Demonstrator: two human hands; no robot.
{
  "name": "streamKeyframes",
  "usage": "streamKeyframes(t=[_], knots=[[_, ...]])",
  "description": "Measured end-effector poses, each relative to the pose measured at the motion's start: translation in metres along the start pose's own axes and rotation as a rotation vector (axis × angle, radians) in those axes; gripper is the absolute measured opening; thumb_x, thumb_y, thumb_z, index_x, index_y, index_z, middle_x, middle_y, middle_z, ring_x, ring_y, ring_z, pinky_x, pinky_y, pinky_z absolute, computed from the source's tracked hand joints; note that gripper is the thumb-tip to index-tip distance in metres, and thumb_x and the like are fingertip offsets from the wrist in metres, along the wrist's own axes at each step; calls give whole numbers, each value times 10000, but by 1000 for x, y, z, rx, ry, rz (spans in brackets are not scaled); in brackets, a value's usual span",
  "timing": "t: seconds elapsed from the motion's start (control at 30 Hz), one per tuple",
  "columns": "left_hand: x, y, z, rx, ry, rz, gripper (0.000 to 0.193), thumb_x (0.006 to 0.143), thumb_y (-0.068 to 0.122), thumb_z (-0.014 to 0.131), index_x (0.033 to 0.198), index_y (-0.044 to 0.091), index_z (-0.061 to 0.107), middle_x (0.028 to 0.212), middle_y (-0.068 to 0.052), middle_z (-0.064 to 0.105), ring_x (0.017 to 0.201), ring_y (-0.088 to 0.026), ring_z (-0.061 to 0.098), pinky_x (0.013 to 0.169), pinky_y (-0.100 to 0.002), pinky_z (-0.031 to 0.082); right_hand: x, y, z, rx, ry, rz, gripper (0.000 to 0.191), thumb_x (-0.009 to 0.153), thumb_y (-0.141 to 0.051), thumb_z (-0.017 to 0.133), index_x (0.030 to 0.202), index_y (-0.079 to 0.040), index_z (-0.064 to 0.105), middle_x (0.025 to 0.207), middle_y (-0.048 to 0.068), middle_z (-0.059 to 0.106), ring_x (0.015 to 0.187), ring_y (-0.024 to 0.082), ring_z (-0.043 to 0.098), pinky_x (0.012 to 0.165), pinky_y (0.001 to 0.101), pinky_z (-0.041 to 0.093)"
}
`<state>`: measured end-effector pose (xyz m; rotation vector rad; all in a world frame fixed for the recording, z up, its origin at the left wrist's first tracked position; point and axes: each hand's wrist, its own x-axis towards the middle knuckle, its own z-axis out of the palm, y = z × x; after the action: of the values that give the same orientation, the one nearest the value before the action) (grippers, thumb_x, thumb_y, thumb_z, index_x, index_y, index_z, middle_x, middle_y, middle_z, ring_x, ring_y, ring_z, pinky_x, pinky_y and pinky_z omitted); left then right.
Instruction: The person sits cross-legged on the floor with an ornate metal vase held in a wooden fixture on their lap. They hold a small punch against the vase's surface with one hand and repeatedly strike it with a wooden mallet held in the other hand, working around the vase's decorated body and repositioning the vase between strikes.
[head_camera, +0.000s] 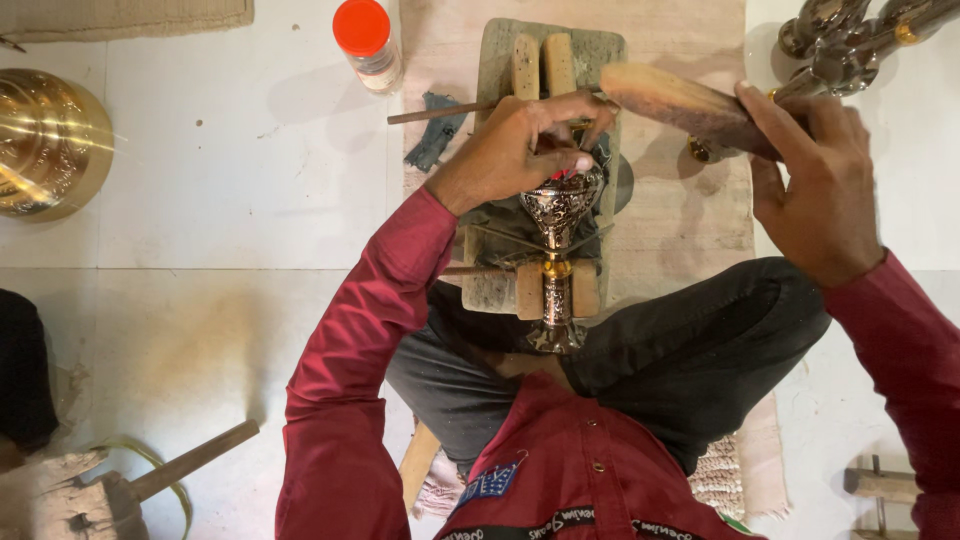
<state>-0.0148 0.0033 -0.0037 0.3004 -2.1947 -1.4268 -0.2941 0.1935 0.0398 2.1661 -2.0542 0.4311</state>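
I look straight down on the work. A silvery engraved goblet lies on its side across a wooden block on the floor, its stem wedged between two small wooden uprights near my knees and its bowl pointing away from me; that cradle seems there to stop the round piece from rolling under blows. My left hand is curled closed over the rim of the bowl, fingertips pinching a thin punch or chisel whose shaft sticks out to the left, so the tip sits on the metal. My right hand is wrapped shut around the end of a flat wooden mallet, held raised and level just beyond the bowl, in line with the tool, apparently for striking.

A cloth mat lies under the block, probably to deaden it. Off to the side stand a red-capped jar and a brass bowl; more polished metal pieces lie at upper right, well apart.
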Motion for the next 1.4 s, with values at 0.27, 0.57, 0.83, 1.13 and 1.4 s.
streamKeyframes(t=[0.27, 0.57, 0.83, 1.13, 1.4], knots=[[-17, -6, 8, -6, 173, -15, 531, 966, 184, 807, 1439, 151, 567, 998, -47, 812, 843, -120, 788, 913, -340, 611, 3, 4, 11, 67, -211, -34, 664, 944, -165, 736, 1573, -143, 527, 1218, 195, 638, 961, 287, 623, 812, 436, 546], [-24, -3, 15, -50, 256, -48, 504, 985, 160, 791, 1434, 133, 564, 856, -23, 781, 754, -56, 722, 713, -260, 585, 45, 1, -29, -51, -24, -195, 567, 940, -100, 770, 1476, -46, 592, 1115, 193, 661, 937, 274, 654, 801, 398, 590], [-26, 1, 17, -72, 249, -78, 472, 990, 157, 788, 1413, 167, 581, 784, -5, 755, 694, -43, 661, 639, -245, 547, 60, -20, -55, -77, 35, -312, 597, 918, -39, 804, 1478, -18, 597, 1145, 211, 644, 926, 316, 690, 794, 368, 612], [-23, -5, 15, -52, 226, -102, 486, 974, 199, 805, 1404, 156, 583, 785, -11, 765, 683, -48, 651, 645, -248, 534, 59, -31, -59, 447, -70, -56, 545, 1003, -105, 733, 1498, -19, 522, 1280, 165, 581, 1091, 229, 614, 855, 373, 548], [-23, -9, 12, -25, 190, -83, 495, 964, 163, 810, 1407, 192, 590, 809, -11, 776, 668, -63, 665, 617, -268, 557, 55, -24, -52, -170, 30, -228, 550, 906, -99, 795, 1422, -134, 608, 1145, 77, 652, 1014, 221, 646, 901, 425, 569]])
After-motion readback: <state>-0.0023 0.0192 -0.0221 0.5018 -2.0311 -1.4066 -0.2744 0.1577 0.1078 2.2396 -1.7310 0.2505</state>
